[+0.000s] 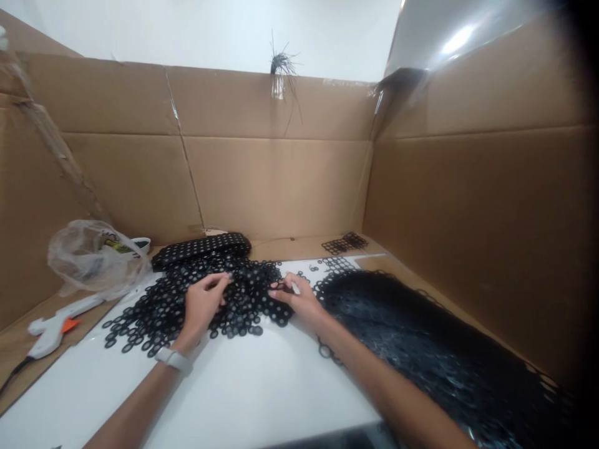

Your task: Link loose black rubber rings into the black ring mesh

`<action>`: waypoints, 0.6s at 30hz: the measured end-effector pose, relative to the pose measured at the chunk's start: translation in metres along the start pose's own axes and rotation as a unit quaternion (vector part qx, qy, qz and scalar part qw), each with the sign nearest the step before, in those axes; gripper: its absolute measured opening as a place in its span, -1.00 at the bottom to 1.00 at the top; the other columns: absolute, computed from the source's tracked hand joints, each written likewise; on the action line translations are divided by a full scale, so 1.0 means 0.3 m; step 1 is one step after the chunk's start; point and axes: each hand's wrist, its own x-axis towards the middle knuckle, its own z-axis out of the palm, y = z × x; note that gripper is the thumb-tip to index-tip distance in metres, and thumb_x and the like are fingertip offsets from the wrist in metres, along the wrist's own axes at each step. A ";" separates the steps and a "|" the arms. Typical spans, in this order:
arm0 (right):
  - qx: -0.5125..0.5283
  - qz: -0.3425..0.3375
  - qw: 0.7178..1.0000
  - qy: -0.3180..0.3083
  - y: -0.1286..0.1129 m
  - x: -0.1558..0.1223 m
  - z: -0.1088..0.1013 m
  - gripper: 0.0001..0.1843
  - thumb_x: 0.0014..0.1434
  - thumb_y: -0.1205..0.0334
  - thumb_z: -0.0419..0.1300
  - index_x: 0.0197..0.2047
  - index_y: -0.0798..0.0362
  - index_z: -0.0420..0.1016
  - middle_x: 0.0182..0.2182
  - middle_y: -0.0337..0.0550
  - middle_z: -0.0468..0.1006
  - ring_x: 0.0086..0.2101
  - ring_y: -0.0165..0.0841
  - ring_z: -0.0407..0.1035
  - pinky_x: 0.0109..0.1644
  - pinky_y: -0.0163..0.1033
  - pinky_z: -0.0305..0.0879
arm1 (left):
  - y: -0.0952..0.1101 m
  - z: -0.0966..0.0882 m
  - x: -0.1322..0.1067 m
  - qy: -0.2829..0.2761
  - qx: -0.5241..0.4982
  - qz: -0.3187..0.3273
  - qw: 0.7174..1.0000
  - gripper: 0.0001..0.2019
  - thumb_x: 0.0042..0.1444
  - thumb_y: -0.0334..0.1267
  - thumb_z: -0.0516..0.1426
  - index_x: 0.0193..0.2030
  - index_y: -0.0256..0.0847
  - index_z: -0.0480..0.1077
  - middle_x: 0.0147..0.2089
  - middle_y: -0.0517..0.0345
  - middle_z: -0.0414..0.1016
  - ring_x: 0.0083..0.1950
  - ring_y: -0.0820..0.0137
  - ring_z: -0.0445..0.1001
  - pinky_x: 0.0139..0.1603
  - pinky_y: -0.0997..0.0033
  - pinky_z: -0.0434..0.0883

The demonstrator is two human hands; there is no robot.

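A heap of small black rings (159,305) lies on a white board (253,386), with several loose rings along its front edge. Over the heap, my left hand (203,299) has thumb and forefinger pinched together; what is between them, if anything, is too small to make out. A pale watch (174,360) is on that wrist. To its right, my right hand (299,298) is closed on a black ring (281,286) between thumb and fingers. Beside my right forearm spreads a large dark sheet of linked rings (421,337), partly covered by the arm.
A rolled black dotted strip (203,248) lies behind the heap. At left are a white glue gun (51,330), a clear plastic bag (93,259) and a white bowl (140,243). Small ring grids (345,243) sit at the back. Cardboard walls (281,181) enclose the space.
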 end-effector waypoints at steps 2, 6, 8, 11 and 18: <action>0.013 0.030 0.999 0.022 0.002 0.004 -0.007 -0.38 -0.18 0.06 0.66 -0.36 -0.06 0.26 -0.23 -0.22 0.64 -0.08 -0.13 0.54 -0.02 -0.12 0.35 | -0.015 -0.055 0.033 0.025 0.020 0.011 0.999 -0.62 0.24 0.08 0.30 -0.08 -0.22 0.69 -0.54 0.18 0.56 -0.61 0.37 0.41 -0.62 0.47 0.26; 0.063 0.111 0.991 0.047 0.019 0.008 -0.010 -0.35 -0.24 0.06 0.67 -0.31 -0.07 0.29 -0.40 -0.34 0.51 -0.38 -0.28 0.41 -0.28 -0.21 0.27 | -0.008 -0.069 0.037 0.036 0.036 0.065 0.997 -0.65 0.22 0.07 0.34 -0.09 -0.18 0.66 -0.36 0.16 0.64 -0.54 0.42 0.43 -0.48 0.45 0.37; 0.075 0.116 0.989 0.044 0.026 0.007 -0.005 -0.36 -0.22 0.05 0.67 -0.31 -0.07 0.29 -0.44 -0.37 0.46 -0.42 -0.31 0.38 -0.32 -0.22 0.24 | 0.018 -0.031 0.005 0.010 0.034 0.106 0.994 -0.67 0.24 0.07 0.34 -0.08 -0.14 0.66 -0.27 0.13 0.66 -0.45 0.41 0.47 -0.36 0.44 0.45; 0.084 0.102 0.991 0.028 0.029 0.002 0.004 -0.38 -0.19 0.05 0.67 -0.34 -0.06 0.29 -0.44 -0.34 0.46 -0.39 -0.31 0.38 -0.29 -0.21 0.25 | 0.063 0.034 -0.056 -0.077 0.021 0.187 0.979 -0.73 0.32 0.02 0.31 0.01 -0.05 0.69 -0.08 0.06 0.67 -0.27 0.36 0.57 -0.26 0.40 0.53; 0.034 0.041 0.998 -0.024 0.008 0.001 0.006 -0.38 -0.15 0.09 0.66 -0.41 -0.07 0.22 -0.34 -0.24 0.53 -0.14 -0.11 0.52 -0.11 -0.11 0.36 | 0.082 0.067 -0.094 -0.139 -0.001 0.235 0.962 -0.74 0.41 -0.09 0.26 0.16 0.00 0.65 0.10 0.01 0.64 0.05 0.23 0.63 -0.11 0.31 0.61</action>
